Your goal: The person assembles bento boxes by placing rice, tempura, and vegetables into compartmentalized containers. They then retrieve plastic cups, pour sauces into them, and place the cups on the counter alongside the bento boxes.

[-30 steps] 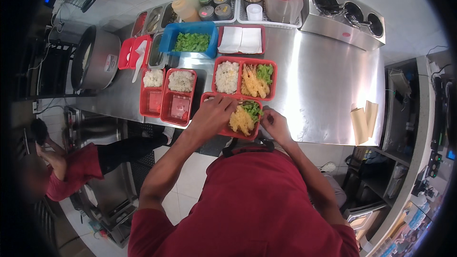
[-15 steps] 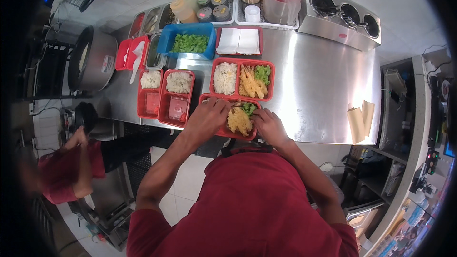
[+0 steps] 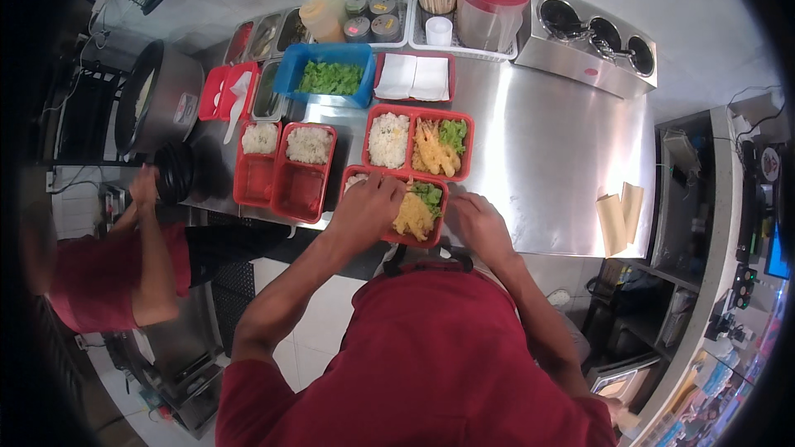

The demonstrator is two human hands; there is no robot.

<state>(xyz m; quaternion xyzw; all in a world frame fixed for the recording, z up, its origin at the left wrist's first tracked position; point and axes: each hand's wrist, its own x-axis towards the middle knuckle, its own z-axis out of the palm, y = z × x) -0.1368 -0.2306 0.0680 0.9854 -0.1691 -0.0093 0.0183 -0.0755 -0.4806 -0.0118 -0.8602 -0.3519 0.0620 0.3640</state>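
Observation:
A red two-compartment lunch box (image 3: 421, 242) lies at the counter's near edge. Its right compartment holds a piece of golden fried food (image 3: 413, 218) and green lettuce (image 3: 428, 194); rice shows at its upper left. Reaching over the box's middle, my left hand (image 3: 369, 205) has bent fingers drawn together by the lettuce, and what they pinch, if anything, is hidden. My right hand (image 3: 483, 228) is just right of the box, off its rim, with loosely bent fingers and nothing visible in them. Directly behind stands another red box (image 3: 411, 146) with rice, fried shrimp and lettuce.
Two red boxes (image 3: 299, 195) with rice stand on the left. Behind are a blue tub of greens (image 3: 325, 76), a tray of white paper (image 3: 415, 77) and a lidded pitcher (image 3: 490, 8). Brown paper sleeves (image 3: 614, 224) lie right. A co-worker (image 3: 116, 273) holds black bowls (image 3: 173, 172) near the rice cooker (image 3: 161, 98).
My right hand has drawn away from the box's rim to the right. My left hand stays over the box. The co-worker's hands and the black bowls have come up toward the counter.

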